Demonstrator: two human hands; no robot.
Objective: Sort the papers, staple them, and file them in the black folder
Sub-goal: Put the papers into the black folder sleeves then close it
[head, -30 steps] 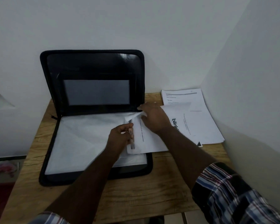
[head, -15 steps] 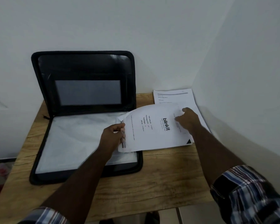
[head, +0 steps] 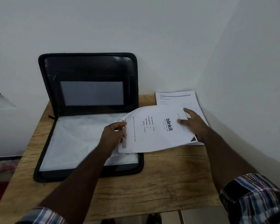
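The black folder [head: 89, 68] stands open on the wooden table [head: 160, 183], its lid leaning on the wall and a white sheet [head: 81, 139] lying in its base. My left hand [head: 114, 135] grips a slim metal stapler [head: 124, 139] at the left edge of a printed paper [head: 153, 131] marked "blinkit". That paper spans from the folder's right edge to a paper stack [head: 176, 99] at the back right. My right hand [head: 193, 124] rests with spread fingers on the paper's right end.
White walls close the table in at the back and on the right. The table's front edge runs just below my forearms. A dark floor with a pinkish object [head: 5, 168] shows at the lower left.
My right hand slid from the paper's left part near the folder to its right end over the stack, flattening the sheet. My left hand stayed at the left edge with the stapler.
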